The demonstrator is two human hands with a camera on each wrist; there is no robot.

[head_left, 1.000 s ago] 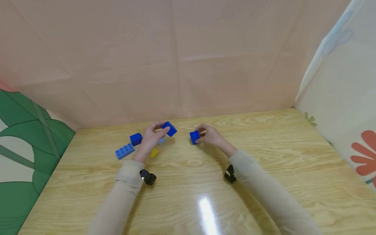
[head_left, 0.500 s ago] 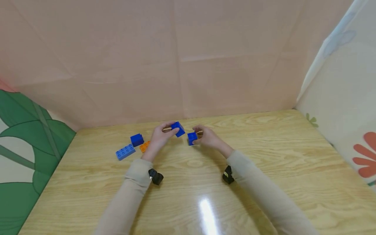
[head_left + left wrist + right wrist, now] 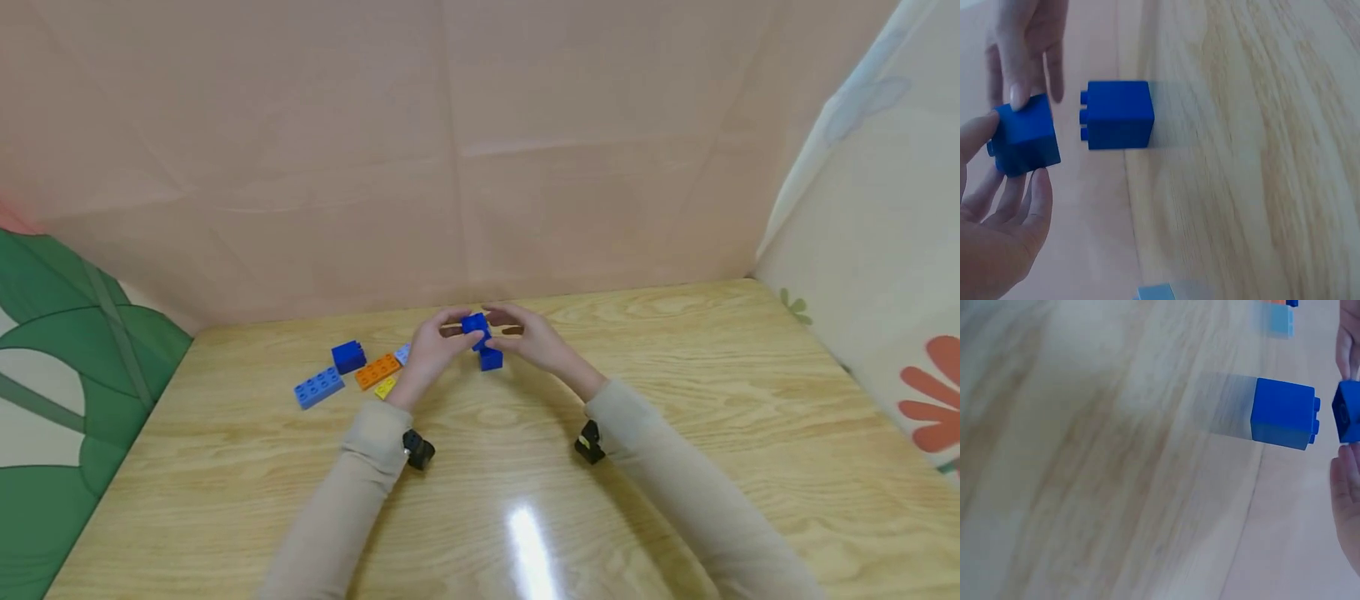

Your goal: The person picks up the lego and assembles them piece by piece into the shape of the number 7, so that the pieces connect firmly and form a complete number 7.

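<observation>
Lying loose at far left on the wooden table (image 3: 675,467): a light blue plate (image 3: 318,387), a dark blue cube (image 3: 348,356), then an orange brick (image 3: 377,371) and a small yellow piece (image 3: 385,387). Pinching the upper blue block (image 3: 474,323) in the left hand (image 3: 433,350), fingers and thumb curled round it, just above a lower blue block (image 3: 491,359) sitting on the table at centre, not quite touching. Closing in from the right, the right hand (image 3: 534,343), fingertips touching that same upper block, grip gentle, hard telling how firm.
</observation>
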